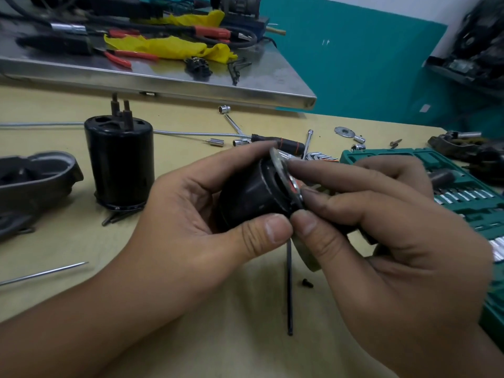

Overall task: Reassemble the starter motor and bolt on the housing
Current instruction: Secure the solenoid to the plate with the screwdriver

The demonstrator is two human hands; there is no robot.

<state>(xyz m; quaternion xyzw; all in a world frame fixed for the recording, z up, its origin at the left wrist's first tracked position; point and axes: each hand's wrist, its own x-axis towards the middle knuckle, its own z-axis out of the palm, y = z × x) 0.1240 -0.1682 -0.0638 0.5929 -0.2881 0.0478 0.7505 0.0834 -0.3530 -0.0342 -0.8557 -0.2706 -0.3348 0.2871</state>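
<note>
My left hand [207, 211] grips a black round motor part [251, 195] from the left, thumb below and fingers on top. My right hand [381, 227] presses a thin grey plate [281, 162] against that part's open end with its fingertips. A black cylindrical motor body [120, 159] with two terminal posts stands upright on the table to the left. A dark cast housing [35, 178] lies at the far left edge. A long thin black bolt [289, 285] lies on the table below my hands, and a small black screw [306, 282] rests beside it.
A green socket set case [409, 159] lies open at the right. Loose sockets, a washer [344, 130] and a black screwdriver [278, 143] are scattered behind my hands. A steel tray [191, 80] at the back holds pliers, cables and yellow cloth. A thin rod [43, 274] lies at lower left.
</note>
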